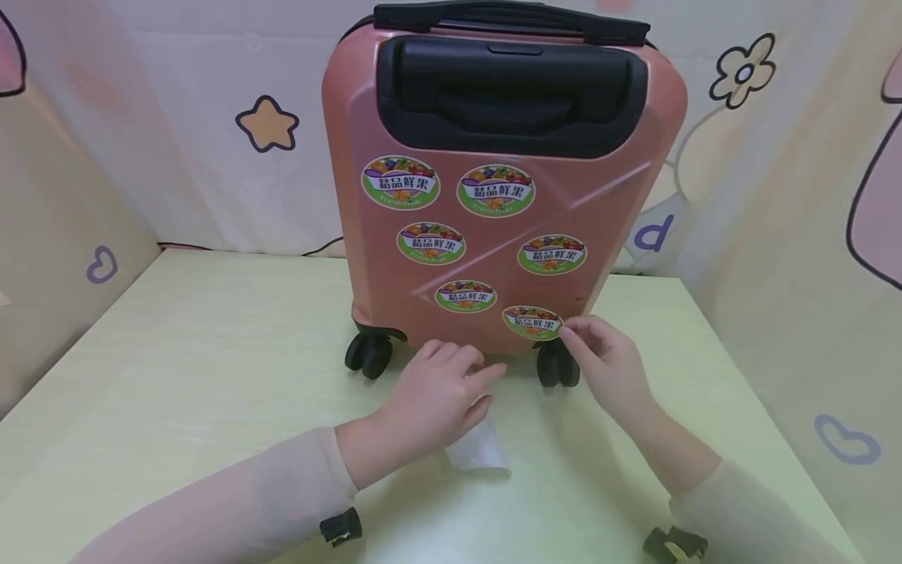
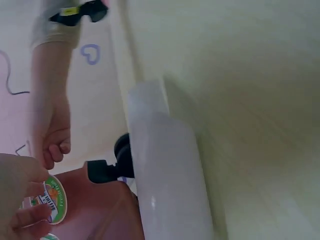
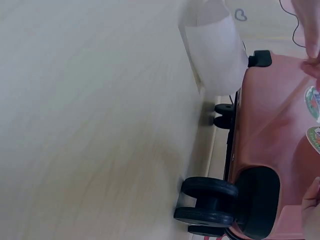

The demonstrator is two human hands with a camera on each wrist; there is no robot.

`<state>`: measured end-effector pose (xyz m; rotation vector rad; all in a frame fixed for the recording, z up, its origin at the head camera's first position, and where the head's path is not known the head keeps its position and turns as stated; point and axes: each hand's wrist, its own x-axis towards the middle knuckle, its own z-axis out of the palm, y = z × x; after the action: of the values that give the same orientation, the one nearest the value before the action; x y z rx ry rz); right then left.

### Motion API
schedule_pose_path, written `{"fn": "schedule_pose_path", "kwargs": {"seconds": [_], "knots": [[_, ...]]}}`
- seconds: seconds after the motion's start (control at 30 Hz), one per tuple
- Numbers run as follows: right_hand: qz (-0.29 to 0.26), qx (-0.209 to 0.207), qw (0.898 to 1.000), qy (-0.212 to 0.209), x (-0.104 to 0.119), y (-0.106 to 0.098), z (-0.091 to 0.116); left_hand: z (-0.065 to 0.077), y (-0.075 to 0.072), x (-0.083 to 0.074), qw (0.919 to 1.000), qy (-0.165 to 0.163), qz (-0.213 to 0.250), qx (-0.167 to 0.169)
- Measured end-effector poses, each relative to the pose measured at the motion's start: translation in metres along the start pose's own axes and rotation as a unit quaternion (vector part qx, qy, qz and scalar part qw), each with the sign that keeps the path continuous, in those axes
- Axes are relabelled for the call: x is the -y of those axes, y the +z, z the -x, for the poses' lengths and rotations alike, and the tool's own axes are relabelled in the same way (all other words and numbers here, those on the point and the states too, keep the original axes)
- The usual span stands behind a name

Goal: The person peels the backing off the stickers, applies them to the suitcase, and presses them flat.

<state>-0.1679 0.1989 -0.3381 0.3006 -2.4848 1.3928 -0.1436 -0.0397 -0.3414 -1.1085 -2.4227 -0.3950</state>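
A pink suitcase (image 1: 507,227) stands upright, with several oval fruit stickers on its face. My right hand (image 1: 609,364) pinches the right edge of the lowest sticker (image 1: 530,322), which lies against the suitcase near a wheel; only part of this hand (image 3: 311,212) shows in the right wrist view. My left hand (image 1: 437,395) hovers before the suitcase's bottom edge, its fingers loosely bent and holding nothing. Partly hidden beneath it is a curled white paper sheet (image 1: 479,448), seen larger in the left wrist view as a curved sheet (image 2: 167,175).
Black wheels (image 1: 369,354) carry the suitcase on a pale wooden table (image 1: 211,352). Its black handle (image 1: 510,94) is at the top. A printed cloth (image 1: 176,157) hangs behind and at both sides. A dark cable (image 1: 322,247) runs along the table's back edge.
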Motion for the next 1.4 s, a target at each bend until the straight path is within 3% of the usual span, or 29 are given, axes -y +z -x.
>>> {"fn": "schedule_pose_path", "kwargs": {"seconds": [0.07,0.13,0.23,0.33,0.6,0.93,1.4], "knots": [[-0.001,0.003,1.0,0.011,-0.002,-0.001,-0.004,-0.002,0.002,0.001,0.9937,0.045,-0.092,-0.046],[-0.005,0.005,1.0,0.02,-0.003,-0.002,-0.007,-0.005,0.003,0.004,0.9856,0.059,-0.143,-0.07],[-0.01,0.007,1.0,0.026,-0.004,-0.004,-0.01,-0.008,0.005,0.011,0.9755,0.058,-0.199,-0.074],[-0.011,0.004,1.0,0.026,-0.003,-0.005,-0.012,-0.011,0.005,0.018,0.9706,0.051,-0.229,-0.053],[-0.011,-0.004,0.999,0.032,-0.003,-0.005,-0.016,-0.019,0.009,0.03,0.9707,0.033,-0.238,0.0],[-0.032,-0.021,0.999,0.024,-0.005,-0.003,-0.018,-0.026,0.011,0.031,0.9629,0.038,-0.267,-0.005],[-0.035,-0.019,0.999,0.029,-0.004,-0.001,-0.019,-0.029,0.012,0.036,0.9542,0.039,-0.296,0.014]]}}
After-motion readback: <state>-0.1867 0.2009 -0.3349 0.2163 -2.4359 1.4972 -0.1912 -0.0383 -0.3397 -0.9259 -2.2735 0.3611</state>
